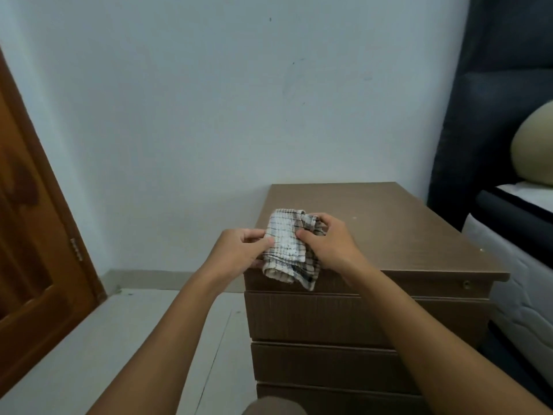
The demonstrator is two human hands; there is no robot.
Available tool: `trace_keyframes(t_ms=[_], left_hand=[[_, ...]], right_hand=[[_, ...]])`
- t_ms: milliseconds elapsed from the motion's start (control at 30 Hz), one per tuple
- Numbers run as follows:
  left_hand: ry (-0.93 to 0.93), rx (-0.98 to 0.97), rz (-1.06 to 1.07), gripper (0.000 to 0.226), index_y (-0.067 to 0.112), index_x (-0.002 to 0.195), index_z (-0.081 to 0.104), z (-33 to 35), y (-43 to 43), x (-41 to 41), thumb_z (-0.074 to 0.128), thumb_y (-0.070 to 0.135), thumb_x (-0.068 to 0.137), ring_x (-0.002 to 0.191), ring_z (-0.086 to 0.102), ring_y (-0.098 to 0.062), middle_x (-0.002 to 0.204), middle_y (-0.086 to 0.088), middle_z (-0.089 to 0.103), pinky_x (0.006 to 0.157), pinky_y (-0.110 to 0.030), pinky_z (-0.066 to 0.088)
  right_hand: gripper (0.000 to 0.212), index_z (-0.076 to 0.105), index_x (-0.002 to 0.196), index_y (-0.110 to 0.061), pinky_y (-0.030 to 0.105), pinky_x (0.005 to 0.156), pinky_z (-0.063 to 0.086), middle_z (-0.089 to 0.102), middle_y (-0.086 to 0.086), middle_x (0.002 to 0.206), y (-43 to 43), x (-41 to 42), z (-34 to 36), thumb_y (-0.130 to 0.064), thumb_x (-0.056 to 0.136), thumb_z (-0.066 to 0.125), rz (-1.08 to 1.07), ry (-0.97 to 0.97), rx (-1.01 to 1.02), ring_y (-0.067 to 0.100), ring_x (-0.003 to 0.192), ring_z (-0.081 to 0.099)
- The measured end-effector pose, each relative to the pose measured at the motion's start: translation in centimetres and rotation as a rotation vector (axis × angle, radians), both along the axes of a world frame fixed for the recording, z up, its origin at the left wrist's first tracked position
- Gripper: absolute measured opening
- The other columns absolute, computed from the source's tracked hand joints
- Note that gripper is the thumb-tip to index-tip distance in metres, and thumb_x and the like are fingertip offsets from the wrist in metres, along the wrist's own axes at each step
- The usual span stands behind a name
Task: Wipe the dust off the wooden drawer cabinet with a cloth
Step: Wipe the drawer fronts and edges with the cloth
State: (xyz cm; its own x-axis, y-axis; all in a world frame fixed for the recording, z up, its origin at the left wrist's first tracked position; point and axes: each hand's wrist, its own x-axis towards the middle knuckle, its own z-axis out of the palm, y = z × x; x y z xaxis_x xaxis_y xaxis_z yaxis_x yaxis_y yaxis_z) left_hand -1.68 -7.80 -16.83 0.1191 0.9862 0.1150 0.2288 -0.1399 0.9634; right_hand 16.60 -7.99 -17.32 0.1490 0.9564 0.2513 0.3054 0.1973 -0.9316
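Observation:
A brown wooden drawer cabinet (389,235) stands against the white wall, with three drawer fronts visible below its top. A white checked cloth (285,245), folded and bunched, hangs in the air over the cabinet's front left corner. My left hand (239,250) pinches the cloth's left edge. My right hand (329,242) grips its right side, thumb on top. The lower end of the cloth droops over the top drawer's edge.
A wooden door (30,235) stands at the left. A bed with a white mattress (526,265), dark headboard (493,100) and beige pillow (535,145) sits close to the cabinet's right side. Pale tiled floor (134,339) lies left of the cabinet.

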Motion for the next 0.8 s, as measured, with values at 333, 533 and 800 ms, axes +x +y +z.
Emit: trace_keyframes(t_ms=[333, 533, 800], left_hand=[[0.498, 0.128, 0.211, 0.038, 0.017, 0.122, 0.067, -0.7, 5.3, -2.1, 0.066, 0.032, 0.087, 0.091, 0.062, -0.013, 0.112, -0.004, 0.069, 0.077, -0.024, 0.047], [0.663, 0.256, 0.124, 0.029, 0.025, 0.114, 0.072, -1.9, 4.6, -3.0, 0.063, 0.039, 0.089, 0.086, 0.058, -0.006, 0.107, 0.007, 0.067, 0.062, -0.016, 0.041], [0.743, 0.338, 0.123, 0.031, 0.025, 0.115, 0.071, -2.8, 4.1, -2.6, 0.063, 0.040, 0.089, 0.081, 0.058, -0.005, 0.111, 0.011, 0.062, 0.065, -0.017, 0.042]], right_hand=[[0.056, 0.046, 0.137, -0.032, 0.028, 0.078, 0.050, 0.049, -0.002, 0.137, 4.7, -1.2, 0.1, -0.042, 0.087, 0.067, -0.022, -0.427, -0.052, 0.008, 0.096, 0.058], [0.040, 0.060, 0.116, -0.040, 0.031, 0.082, 0.051, 0.059, -0.016, 0.102, 2.1, 0.3, -0.4, -0.056, 0.079, 0.068, 0.228, -0.600, -0.128, 0.003, 0.091, 0.056], [0.031, 0.063, 0.121, -0.034, 0.038, 0.094, 0.048, 0.060, -0.009, 0.124, 1.4, -1.0, -1.5, -0.038, 0.091, 0.063, 0.148, -0.723, -0.062, 0.013, 0.109, 0.056]])
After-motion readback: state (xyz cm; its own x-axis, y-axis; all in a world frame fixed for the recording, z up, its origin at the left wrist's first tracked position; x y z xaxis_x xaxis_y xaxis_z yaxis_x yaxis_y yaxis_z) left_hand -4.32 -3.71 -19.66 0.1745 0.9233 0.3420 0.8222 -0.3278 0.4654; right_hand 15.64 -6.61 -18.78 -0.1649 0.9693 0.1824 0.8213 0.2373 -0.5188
